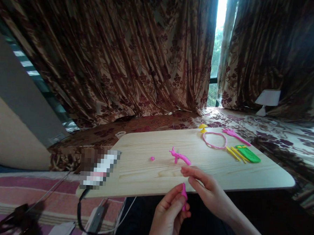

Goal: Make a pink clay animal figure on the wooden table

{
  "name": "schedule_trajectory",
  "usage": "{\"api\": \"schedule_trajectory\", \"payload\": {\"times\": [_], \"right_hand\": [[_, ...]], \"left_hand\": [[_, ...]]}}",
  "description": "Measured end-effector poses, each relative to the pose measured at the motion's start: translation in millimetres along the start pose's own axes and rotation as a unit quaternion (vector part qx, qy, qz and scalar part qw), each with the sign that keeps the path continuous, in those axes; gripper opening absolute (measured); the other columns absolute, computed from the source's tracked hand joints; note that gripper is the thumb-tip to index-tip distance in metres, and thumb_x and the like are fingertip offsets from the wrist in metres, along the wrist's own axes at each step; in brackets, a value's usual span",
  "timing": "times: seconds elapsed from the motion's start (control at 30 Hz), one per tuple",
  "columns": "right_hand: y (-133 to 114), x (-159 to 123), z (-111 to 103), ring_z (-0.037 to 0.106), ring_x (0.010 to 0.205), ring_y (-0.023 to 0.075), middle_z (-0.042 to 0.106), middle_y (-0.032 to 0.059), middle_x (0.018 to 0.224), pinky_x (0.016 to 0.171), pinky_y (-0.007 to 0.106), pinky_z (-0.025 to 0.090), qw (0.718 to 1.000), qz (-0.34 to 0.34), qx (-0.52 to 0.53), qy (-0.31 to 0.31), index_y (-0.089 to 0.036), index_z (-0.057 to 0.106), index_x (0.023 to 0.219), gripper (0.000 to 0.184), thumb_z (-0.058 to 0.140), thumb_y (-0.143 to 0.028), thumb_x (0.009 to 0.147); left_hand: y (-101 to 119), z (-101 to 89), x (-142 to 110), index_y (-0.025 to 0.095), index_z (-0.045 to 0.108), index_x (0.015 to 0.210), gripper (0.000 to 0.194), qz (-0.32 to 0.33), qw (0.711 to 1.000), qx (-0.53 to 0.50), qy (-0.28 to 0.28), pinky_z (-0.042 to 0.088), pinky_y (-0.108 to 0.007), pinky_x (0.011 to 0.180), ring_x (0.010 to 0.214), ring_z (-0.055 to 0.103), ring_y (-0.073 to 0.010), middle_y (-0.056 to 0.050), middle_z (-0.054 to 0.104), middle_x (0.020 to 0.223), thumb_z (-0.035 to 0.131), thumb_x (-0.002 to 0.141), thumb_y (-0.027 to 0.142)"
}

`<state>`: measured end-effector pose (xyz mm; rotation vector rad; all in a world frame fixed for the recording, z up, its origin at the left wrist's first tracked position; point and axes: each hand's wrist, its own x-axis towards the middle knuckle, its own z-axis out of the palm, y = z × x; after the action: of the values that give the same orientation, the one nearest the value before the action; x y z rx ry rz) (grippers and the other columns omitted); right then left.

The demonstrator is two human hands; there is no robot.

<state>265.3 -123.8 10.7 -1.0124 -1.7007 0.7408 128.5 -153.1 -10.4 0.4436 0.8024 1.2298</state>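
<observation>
My left hand point(169, 211) pinches a small pointed piece of pink modelling clay point(184, 196) between thumb and fingers, just off the table's near edge. Beside it, my right hand point(204, 186) is held with fingers stretched out and nothing in them. Beyond both hands, a pink clay figure point(180, 156) with thin prongs at one end stands on the wooden table point(142, 141). To its left lies a small pink clay ball point(152, 158).
At the table's right are a yellow mushroom-like clay shape point(203, 128), a twisted pink ring point(203, 140), a pink clay hand shape point(236, 135), yellow strips point(234, 153) and a green slab point(251, 155). A blurred-out device point(101, 170) with a black cable lies at the left edge.
</observation>
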Motion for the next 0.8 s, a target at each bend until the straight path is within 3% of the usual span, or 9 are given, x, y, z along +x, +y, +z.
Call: {"api": "schedule_trajectory", "payload": {"times": [0.1, 0.27, 0.47, 0.8], "right_hand": [[-15.0, -10.5, -8.9, 0.063, 0.094, 0.0169, 0.064, 0.0045, 0.109, 0.087, 0.034, 0.052, 0.998, -0.017, 0.013, -0.051, -0.025, 0.061, 0.115, 0.029, 0.053, -0.021, 0.088], [-27.8, -15.3, -9.6, 0.061, 0.078, 0.0146, 0.062, 0.0009, 0.080, 0.073, 0.027, 0.051, 0.998, -0.012, -0.015, -0.066, -0.020, 0.068, 0.081, 0.011, 0.058, -0.017, 0.085], [-30.2, -15.8, -8.4, 0.061, 0.082, 0.0148, 0.062, 0.0012, 0.088, 0.074, 0.026, 0.051, 0.996, -0.024, -0.025, -0.079, -0.022, 0.068, 0.093, 0.015, 0.059, -0.015, 0.084], [-27.2, -19.6, -1.6, 0.057, 0.073, 0.0122, 0.059, 0.0009, 0.081, 0.067, 0.024, 0.045, 0.990, -0.070, -0.090, -0.078, -0.019, 0.062, 0.082, 0.014, 0.051, -0.014, 0.088]], "left_hand": [[5.5, -4.3, -1.6, 0.013, 0.071, 0.078, 0.018, 0.045, 0.997, 0.056, -0.021, 0.045, -0.018, 0.048, 0.050, 0.055, -0.0086, 0.000, 0.061, 0.056, 0.079, 0.064, 0.020], [13.1, -7.3, -5.5, 0.013, 0.071, 0.083, 0.019, 0.081, 0.988, 0.134, -0.018, 0.046, -0.022, 0.058, 0.057, 0.058, -0.0115, -0.003, 0.067, 0.062, 0.075, 0.068, 0.026], [17.9, -5.7, -6.6, 0.015, 0.070, 0.074, 0.013, 0.137, 0.968, 0.210, -0.010, 0.043, -0.020, 0.062, 0.058, 0.057, -0.0103, 0.000, 0.065, 0.060, 0.077, 0.065, 0.021], [21.9, -6.7, -9.0, 0.013, 0.073, 0.079, 0.020, 0.131, 0.962, 0.238, -0.005, 0.047, -0.023, 0.066, 0.061, 0.062, -0.0132, -0.004, 0.069, 0.061, 0.074, 0.067, 0.029]]}}
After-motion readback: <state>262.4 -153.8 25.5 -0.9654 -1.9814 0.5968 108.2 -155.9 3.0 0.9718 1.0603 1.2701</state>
